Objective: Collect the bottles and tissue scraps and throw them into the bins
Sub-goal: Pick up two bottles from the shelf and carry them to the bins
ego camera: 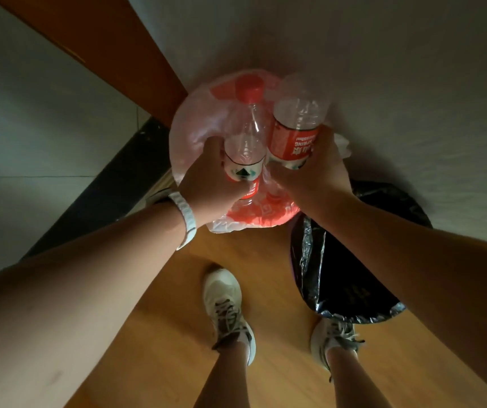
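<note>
Left hand (pixel 207 178) fingers are wrapped round the waist of a clear bottle (pixel 246 148), its red cap (pixel 249 88) pointing away. Right hand (pixel 314 169) fingers clasp a second bottle (pixel 296 128) by its red label — the two bottles just beside each other, both over the pink-lined bin (pixel 189 125). A black-lined bin (pixel 351 269) stands beside it on the wooden floor (pixel 274 290).

The capped bottle (pixel 246 148) in the left hand (pixel 209 187) and the bottle (pixel 296 134) in the right hand (pixel 315 172) were clear, glossy plastic with smooth red labels. The near-left bin's liner (pixel 195 136) was thin, crinkled translucent pink-white film; the right bin's liner (pixel 345 278) was shiny, wrinkled black plastic. The floor (pixel 177 334) looked like smooth wood laminate, the far wall (pixel 383 69) matt.
</note>
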Demonstrator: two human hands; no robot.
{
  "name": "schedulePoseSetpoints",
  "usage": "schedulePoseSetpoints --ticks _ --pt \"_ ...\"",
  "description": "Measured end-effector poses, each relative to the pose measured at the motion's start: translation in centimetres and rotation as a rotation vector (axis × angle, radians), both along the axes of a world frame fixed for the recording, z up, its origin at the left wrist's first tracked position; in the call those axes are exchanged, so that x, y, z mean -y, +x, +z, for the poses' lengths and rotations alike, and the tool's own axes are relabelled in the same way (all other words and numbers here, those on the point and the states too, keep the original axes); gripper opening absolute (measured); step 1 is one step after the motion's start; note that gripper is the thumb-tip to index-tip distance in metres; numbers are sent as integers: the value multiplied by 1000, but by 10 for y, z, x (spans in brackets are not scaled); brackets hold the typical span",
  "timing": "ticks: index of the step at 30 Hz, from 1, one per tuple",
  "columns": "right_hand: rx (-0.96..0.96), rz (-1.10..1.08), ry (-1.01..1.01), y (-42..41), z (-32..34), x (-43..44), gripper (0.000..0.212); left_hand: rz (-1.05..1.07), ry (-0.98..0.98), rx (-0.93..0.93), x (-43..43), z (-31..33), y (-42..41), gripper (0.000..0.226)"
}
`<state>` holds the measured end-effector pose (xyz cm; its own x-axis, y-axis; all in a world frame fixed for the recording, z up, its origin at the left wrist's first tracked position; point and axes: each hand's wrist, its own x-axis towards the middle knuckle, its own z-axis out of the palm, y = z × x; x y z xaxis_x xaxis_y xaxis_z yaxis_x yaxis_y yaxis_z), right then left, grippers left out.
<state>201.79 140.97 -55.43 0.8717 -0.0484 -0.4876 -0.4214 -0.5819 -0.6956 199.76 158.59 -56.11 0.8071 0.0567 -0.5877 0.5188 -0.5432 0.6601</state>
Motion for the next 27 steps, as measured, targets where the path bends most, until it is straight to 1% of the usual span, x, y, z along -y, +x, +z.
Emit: schedulePoseSetpoints --ticks 4,7,10,12,15,18,19,22,23,25,27 --pt "-29 -1 -90 3 -39 -1 76 -25 27 -49 8 -41 9 61" --pt "-56 -14 -120 11 -64 -9 85 52 55 -74 15 -69 14 61" --pt "-122 -16 -187 24 -87 -22 92 132 70 -123 20 -93 22 69" --pt "-179 -27 -177 31 -100 -27 85 150 87 -148 19 -106 25 74" --pt "-182 11 -124 34 -111 -25 69 153 126 -155 15 -117 26 70" --pt "-183 101 -122 31 -108 -25 63 109 123 -147 14 -107 25 73" --pt "-185 126 -143 29 -101 -27 62 83 116 -145 15 -99 26 69" --pt "-149 216 -144 30 -79 -26 57 -22 103 -88 16 -65 28 37" --pt "-144 248 -146 31 -67 -24 55 -65 112 -46 15 -51 28 31" --pt "-116 329 -172 34 -37 -18 53 -149 141 39 9 -23 27 26" --pt "-77 417 -256 37 -7 -7 52 -233 195 92 3 4 25 30"
